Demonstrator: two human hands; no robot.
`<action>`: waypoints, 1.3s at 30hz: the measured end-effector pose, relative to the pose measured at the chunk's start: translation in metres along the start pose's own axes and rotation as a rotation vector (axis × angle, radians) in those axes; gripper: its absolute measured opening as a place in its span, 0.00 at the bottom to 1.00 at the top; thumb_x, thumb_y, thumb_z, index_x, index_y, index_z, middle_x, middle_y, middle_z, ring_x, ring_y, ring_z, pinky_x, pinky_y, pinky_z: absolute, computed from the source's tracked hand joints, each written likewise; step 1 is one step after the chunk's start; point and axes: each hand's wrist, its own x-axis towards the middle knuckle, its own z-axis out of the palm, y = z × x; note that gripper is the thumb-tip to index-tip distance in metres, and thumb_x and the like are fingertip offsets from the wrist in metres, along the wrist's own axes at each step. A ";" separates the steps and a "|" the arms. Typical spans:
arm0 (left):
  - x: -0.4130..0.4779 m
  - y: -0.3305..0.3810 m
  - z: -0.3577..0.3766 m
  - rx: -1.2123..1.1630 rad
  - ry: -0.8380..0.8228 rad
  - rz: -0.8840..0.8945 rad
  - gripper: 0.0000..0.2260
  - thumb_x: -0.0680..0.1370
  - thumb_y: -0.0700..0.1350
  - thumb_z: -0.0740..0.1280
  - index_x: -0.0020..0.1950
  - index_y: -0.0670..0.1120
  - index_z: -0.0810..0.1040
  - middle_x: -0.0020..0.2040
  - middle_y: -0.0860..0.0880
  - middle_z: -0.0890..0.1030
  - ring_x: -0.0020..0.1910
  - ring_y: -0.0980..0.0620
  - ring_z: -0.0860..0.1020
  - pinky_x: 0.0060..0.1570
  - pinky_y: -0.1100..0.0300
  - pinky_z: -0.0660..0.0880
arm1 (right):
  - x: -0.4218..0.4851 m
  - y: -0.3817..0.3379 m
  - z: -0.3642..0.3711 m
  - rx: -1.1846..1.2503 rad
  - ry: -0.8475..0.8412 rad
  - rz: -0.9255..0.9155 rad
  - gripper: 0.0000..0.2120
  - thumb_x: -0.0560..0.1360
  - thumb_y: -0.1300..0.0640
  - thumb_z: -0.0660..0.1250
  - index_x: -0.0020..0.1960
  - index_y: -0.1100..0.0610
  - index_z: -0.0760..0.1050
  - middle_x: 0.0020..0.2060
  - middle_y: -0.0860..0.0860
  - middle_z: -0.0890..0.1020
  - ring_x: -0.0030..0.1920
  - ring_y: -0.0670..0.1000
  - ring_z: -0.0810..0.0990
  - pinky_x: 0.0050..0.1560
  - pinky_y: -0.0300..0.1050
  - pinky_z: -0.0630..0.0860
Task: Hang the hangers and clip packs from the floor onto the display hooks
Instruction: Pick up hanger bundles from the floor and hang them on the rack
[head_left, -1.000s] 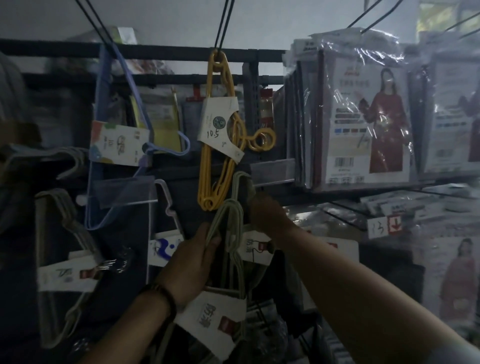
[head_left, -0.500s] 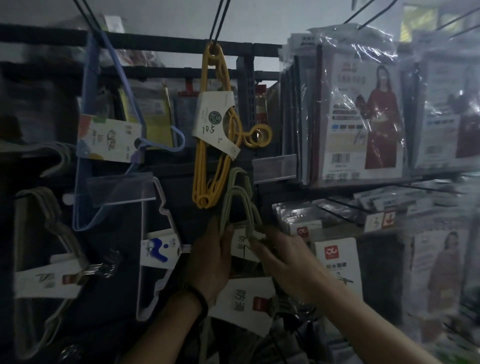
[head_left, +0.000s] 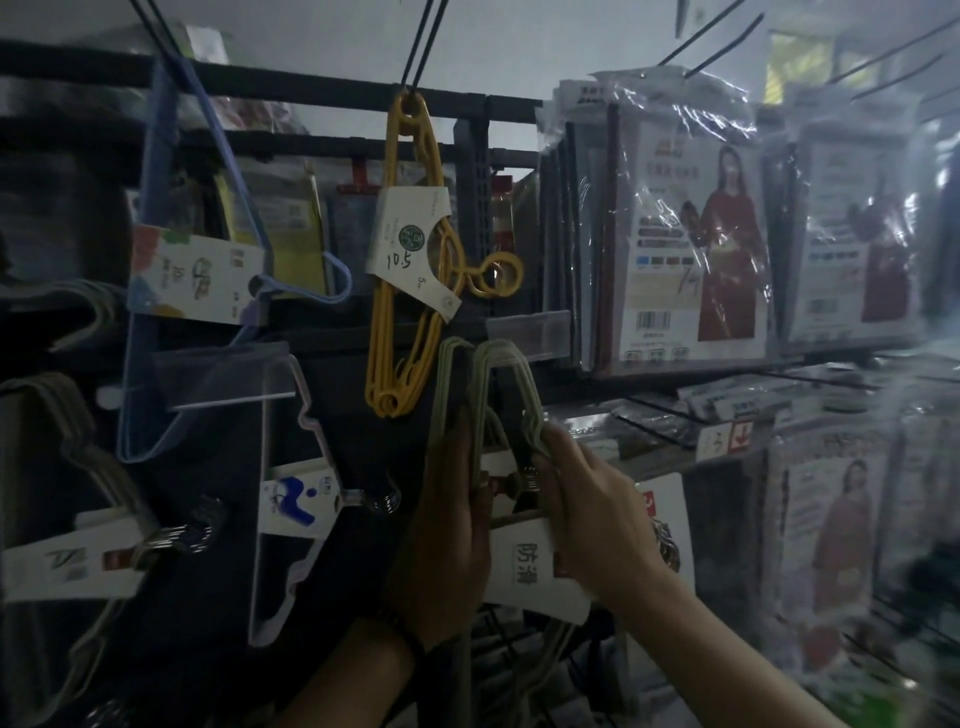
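Note:
Two bundles of pale grey-green hangers (head_left: 480, 374) hang side by side at the middle of the dark display rack, each with a white card label (head_left: 535, 574). My left hand (head_left: 447, 525) holds the left bundle along its side, fingers pointing up. My right hand (head_left: 592, 514) grips the right bundle near its shoulder and metal hook. Whether the bundles sit on a display hook is hidden in the dark. The scene is dim and blurred.
Yellow hangers (head_left: 410, 249) hang from a long hook above my hands. Blue hangers (head_left: 176, 260), white hangers (head_left: 291, 499) and grey hangers (head_left: 67, 467) hang to the left. Plastic-wrapped garment packs (head_left: 685, 228) fill the right side, with black hook rods (head_left: 706, 41) overhead.
My right hand has dropped from the bundle tops to the right bundle's shoulder and now grips it. My left hand slid up beside the left bundle. The view moved closer.

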 end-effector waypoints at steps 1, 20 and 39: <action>-0.003 0.000 0.000 0.009 -0.031 -0.001 0.29 0.86 0.52 0.56 0.85 0.57 0.47 0.84 0.62 0.53 0.76 0.77 0.53 0.70 0.81 0.56 | -0.001 0.000 -0.001 0.009 0.010 0.004 0.16 0.87 0.46 0.52 0.69 0.50 0.71 0.50 0.49 0.81 0.37 0.52 0.81 0.32 0.53 0.78; 0.017 -0.013 -0.008 0.107 -0.190 0.013 0.34 0.87 0.53 0.59 0.81 0.72 0.37 0.78 0.77 0.41 0.80 0.69 0.52 0.75 0.68 0.60 | 0.017 0.023 0.015 -0.039 0.126 0.070 0.14 0.87 0.49 0.57 0.66 0.51 0.77 0.45 0.51 0.80 0.35 0.52 0.77 0.33 0.44 0.68; 0.017 -0.061 0.007 0.636 -0.523 -0.313 0.34 0.85 0.60 0.60 0.86 0.50 0.52 0.86 0.54 0.40 0.83 0.44 0.56 0.81 0.50 0.60 | 0.087 0.035 0.085 -0.207 -0.235 0.259 0.11 0.84 0.60 0.60 0.58 0.55 0.80 0.49 0.56 0.85 0.50 0.59 0.86 0.42 0.48 0.79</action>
